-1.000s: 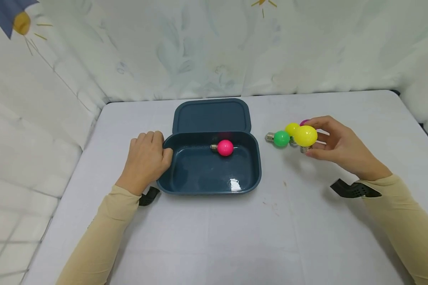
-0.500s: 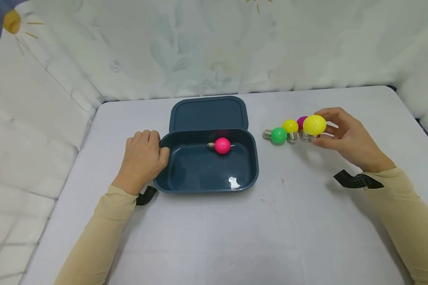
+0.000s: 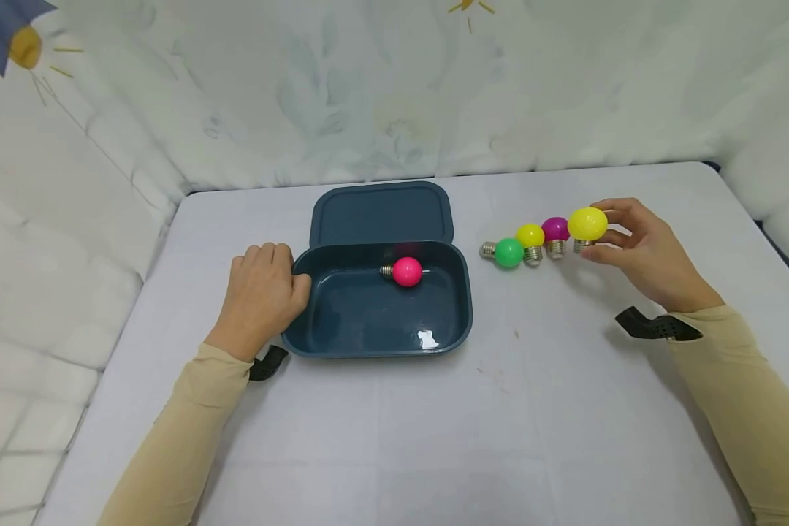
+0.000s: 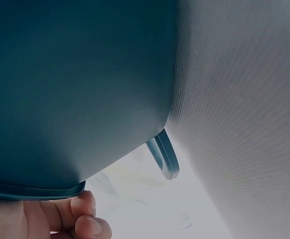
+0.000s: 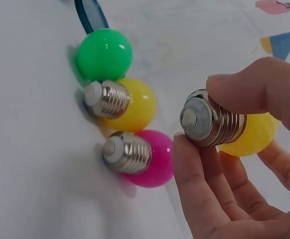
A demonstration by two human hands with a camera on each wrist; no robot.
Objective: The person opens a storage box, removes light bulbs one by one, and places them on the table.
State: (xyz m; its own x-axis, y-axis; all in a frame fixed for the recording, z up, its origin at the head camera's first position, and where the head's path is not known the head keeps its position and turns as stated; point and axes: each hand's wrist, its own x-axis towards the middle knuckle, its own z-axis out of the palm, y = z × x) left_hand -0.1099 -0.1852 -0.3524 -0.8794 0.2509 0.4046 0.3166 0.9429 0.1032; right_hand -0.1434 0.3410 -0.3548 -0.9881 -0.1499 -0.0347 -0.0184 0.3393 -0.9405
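My right hand (image 3: 654,259) holds a yellow light bulb (image 3: 588,223) between thumb and fingers, its metal screw base pointing down. In the right wrist view, the thumb and a finger touch the bulb's screw base (image 5: 207,119). Left of that hand lie a purple bulb (image 3: 555,229), a second yellow bulb (image 3: 530,235) and a green bulb (image 3: 509,253), close together in a row. My left hand (image 3: 259,296) grips the left rim of a dark blue box (image 3: 378,356). Inside the box, near its back wall, lies a pink bulb (image 3: 408,272).
A dark blue lid (image 3: 383,213) lies directly behind the box. White cloth covers the table (image 3: 447,438), and a patterned curtain (image 3: 368,95) hangs along its back edge. Each wrist wears a black device, such as the right wrist mount (image 3: 657,324).
My right hand has moved to the right and slightly back with the yellow bulb, uncovering the purple bulb. The left hand keeps its grip on the box; the head view has shifted a little.
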